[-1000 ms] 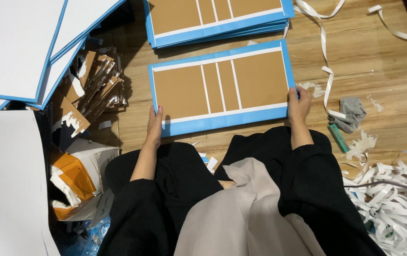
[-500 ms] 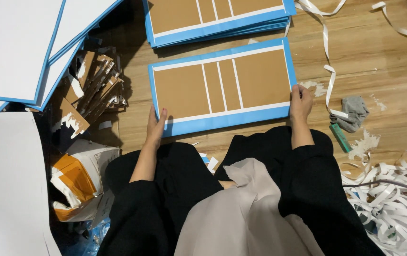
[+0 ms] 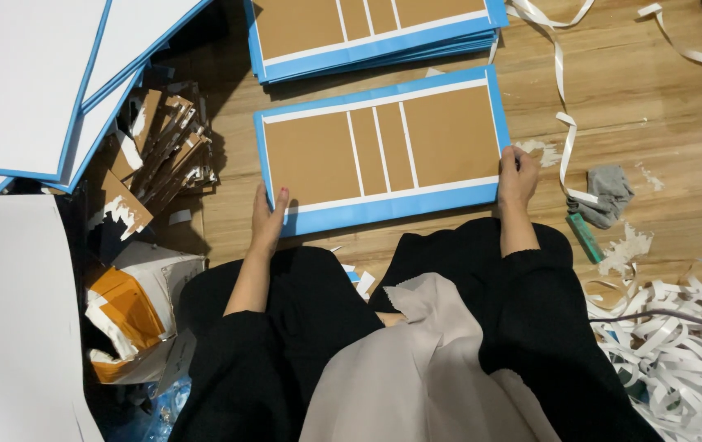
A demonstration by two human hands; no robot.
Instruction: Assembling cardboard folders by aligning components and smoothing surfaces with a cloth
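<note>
stack of boards (image 3: 371, 33) cut off — top edge.

Wood plank floor (image 3: 662, 106), warm light from above; white paper strips (image 3: 678, 360) littered right, dark shadow at left.

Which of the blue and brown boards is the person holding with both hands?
The single blue-edged brown cardboard board nearest the person's lap: left hand and right hand grip its ends. The stack of matching boards beyond lies untouched.

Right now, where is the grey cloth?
In the head view, the grey cloth lies on the wooden floor, right of the right hand, just above a green stick.
</note>
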